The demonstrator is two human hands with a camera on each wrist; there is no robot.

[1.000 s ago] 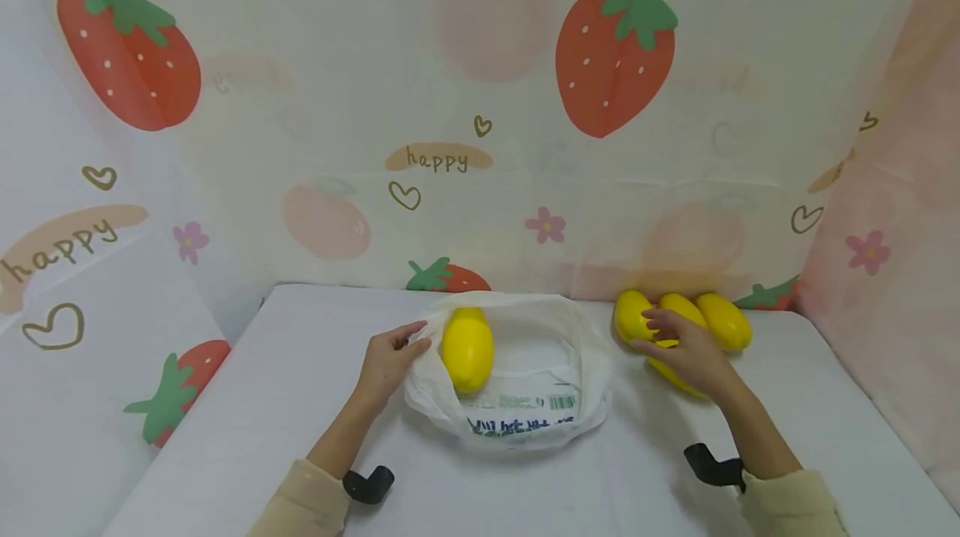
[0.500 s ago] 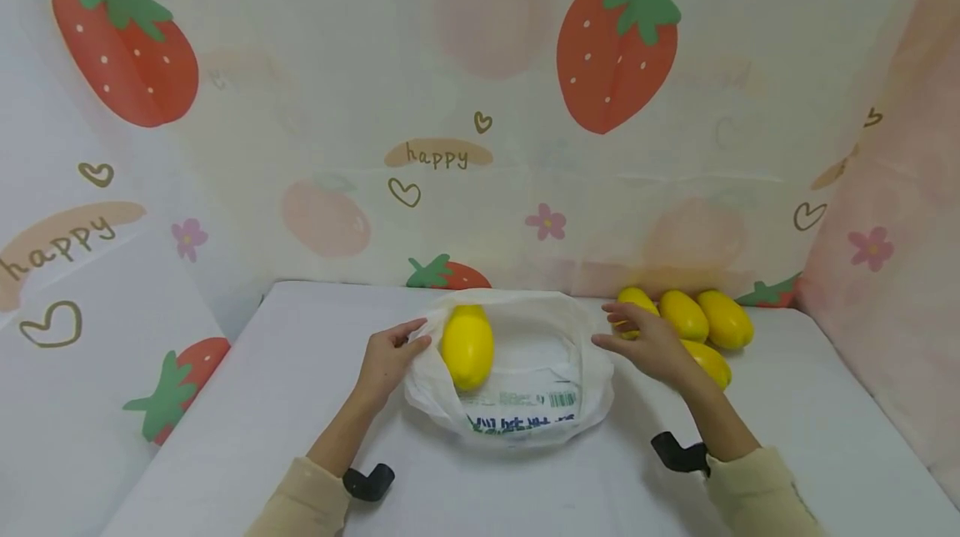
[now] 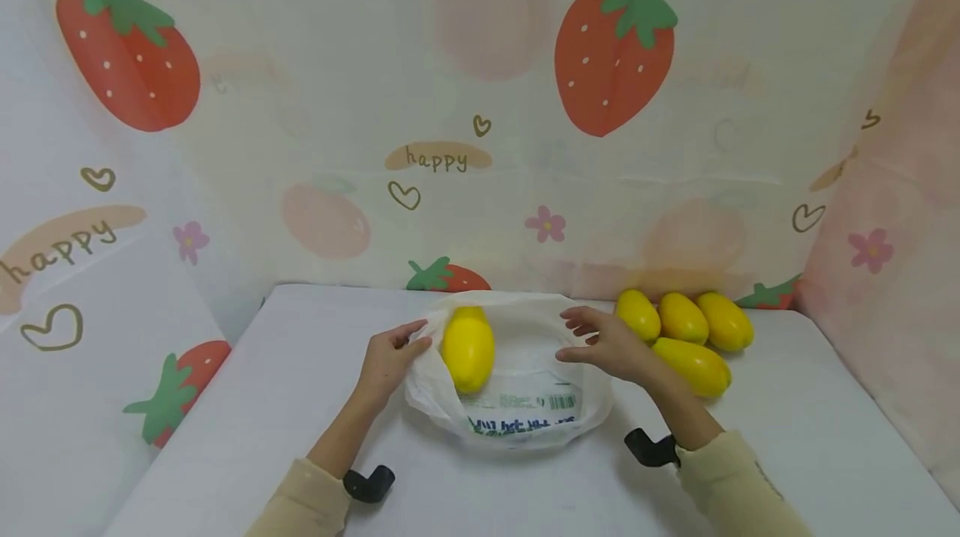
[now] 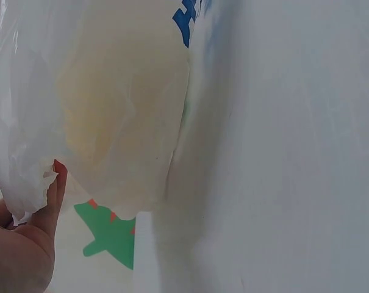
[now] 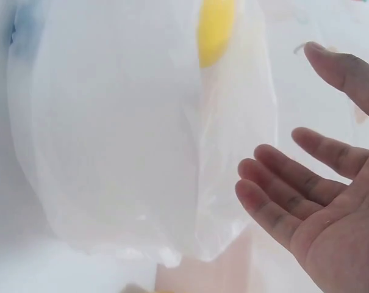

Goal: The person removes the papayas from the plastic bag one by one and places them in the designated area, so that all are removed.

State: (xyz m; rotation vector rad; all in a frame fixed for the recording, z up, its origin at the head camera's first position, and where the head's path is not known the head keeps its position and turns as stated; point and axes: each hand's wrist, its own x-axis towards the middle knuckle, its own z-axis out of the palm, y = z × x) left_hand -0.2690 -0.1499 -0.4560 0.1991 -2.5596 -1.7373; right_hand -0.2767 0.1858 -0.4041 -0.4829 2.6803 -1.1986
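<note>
A white plastic bag (image 3: 517,429) with blue and green print stands with its mouth spread wide at the middle of the table. Inside its left part sits a smooth yellow oval fruit (image 3: 468,351), which shows only as a pale yellow patch through the film in the left wrist view. My left hand (image 3: 386,366) pinches the bag's left rim; in the left wrist view the film runs between thumb and fingers. Nothing is in my right hand (image 3: 607,343), whose fingers spread loosely over the bag's right rim. In the right wrist view its palm (image 5: 336,244) shows beside the film.
Several more yellow fruits (image 3: 692,366) lie grouped at the back right of the white table (image 3: 225,437), just beyond my right hand. A patterned sheet (image 3: 480,62) with strawberries hangs behind the table, and similar sheets flank both sides.
My right hand has moved left, empty, from the fruit group to the bag's right rim, uncovering the fruits. The left hand, the bag and the fruit inside stay put.
</note>
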